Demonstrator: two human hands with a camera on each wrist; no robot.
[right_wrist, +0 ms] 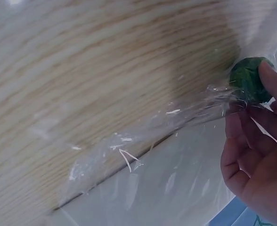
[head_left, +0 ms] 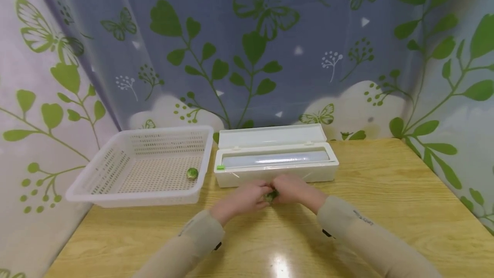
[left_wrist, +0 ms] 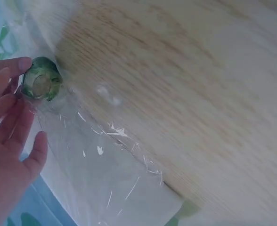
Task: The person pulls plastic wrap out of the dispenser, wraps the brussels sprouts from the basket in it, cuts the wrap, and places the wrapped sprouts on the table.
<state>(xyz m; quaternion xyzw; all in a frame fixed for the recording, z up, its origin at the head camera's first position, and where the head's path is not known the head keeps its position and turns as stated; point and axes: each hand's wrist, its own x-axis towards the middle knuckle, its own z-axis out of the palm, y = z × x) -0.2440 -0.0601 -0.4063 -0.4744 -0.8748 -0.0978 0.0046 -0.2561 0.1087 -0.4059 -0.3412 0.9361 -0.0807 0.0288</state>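
In front of a white cling film box [head_left: 247,178], both hands meet around a green Brussels sprout [head_left: 271,195]. My left hand [head_left: 247,196] holds it from the left, fingertips against it in the left wrist view, where its pale cut stem end faces the camera. From the other side my right hand [head_left: 293,190] grips it, thumb pressed on the leaves [right_wrist: 247,77] and the other fingers bent below. Clear cling film [left_wrist: 101,155] hangs down the box front and gathers at the sprout. How far the film wraps it, I cannot tell.
Left of the box stands a white perforated basket [head_left: 135,196] with another Brussels sprout [head_left: 192,173] inside. The box's lid [head_left: 272,136] is raised, showing the film roll [head_left: 278,158] and a green slider [head_left: 221,167]. A patterned curtain [head_left: 216,33] borders the wooden table [head_left: 386,192].
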